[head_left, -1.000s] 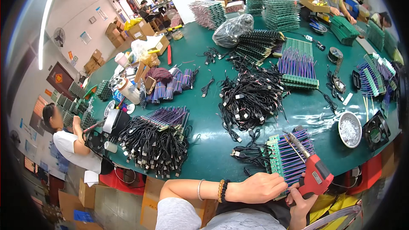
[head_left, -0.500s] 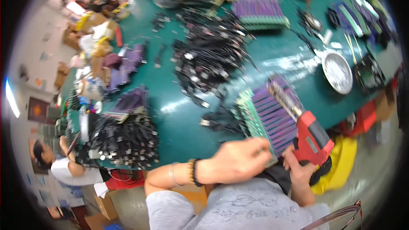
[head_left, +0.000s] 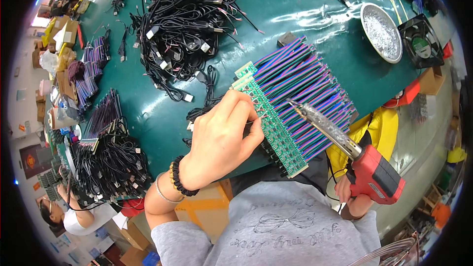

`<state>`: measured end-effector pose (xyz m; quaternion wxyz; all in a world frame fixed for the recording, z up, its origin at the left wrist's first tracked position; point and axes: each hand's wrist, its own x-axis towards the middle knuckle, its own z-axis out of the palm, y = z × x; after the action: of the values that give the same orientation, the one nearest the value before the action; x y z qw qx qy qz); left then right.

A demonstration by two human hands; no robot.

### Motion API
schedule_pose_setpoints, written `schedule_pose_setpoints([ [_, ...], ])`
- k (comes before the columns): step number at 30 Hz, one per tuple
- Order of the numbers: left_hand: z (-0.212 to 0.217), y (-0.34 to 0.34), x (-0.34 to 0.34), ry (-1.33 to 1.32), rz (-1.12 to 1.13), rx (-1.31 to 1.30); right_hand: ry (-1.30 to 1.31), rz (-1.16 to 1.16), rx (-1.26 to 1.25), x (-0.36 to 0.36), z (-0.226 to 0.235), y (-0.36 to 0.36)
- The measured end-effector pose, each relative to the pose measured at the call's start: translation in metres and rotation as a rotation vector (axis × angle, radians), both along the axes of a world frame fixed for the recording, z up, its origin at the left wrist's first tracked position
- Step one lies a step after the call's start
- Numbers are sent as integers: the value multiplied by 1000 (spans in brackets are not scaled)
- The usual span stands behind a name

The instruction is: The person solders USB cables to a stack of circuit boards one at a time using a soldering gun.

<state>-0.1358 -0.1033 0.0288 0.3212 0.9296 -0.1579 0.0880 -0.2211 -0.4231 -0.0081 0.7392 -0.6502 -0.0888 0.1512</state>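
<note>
My right hand is wrapped round the grip of a red and black soldering gun. Its metal tip points up and left, over the coloured wires that run in rows from a green circuit board panel. My left hand is closed in a pinch at the panel's left edge, near its upper end. Whatever sits between those fingertips is too small and hidden to name. Fine red wire ends show on the panel beside the fingers. Black cables with plugs lie just beyond the left hand.
A large heap of black USB cables covers the table's far middle, with another bundle at the left. A round metal bowl of silvery bits and a black fan stand far right. Another person sits at left.
My left hand has moved from the panel's near end up along its left edge. The soldering gun's tip has swung lower relative to the wires. The view has shifted and sharpened.
</note>
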Motion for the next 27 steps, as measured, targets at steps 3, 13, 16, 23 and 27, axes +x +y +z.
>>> schedule_pose_setpoints([
  [3, 3, 0, 3, 38, -15, 0, -47, 210, -20, 2, 2, -7],
  [13, 6, 0, 7, 117, 6, -6, 98, 263, 192, 4, -26, -24],
  [16, 4, 1, 8, 84, -9, 0, 95, 201, 140, -6, -35, -28],
  [23, 0, 0, 8, 17, -30, 10, -6, -221, -257, -25, -20, -10],
  [27, 0, 1, 8, 19, -29, 0, -47, -190, -65, -46, -38, -27],
])
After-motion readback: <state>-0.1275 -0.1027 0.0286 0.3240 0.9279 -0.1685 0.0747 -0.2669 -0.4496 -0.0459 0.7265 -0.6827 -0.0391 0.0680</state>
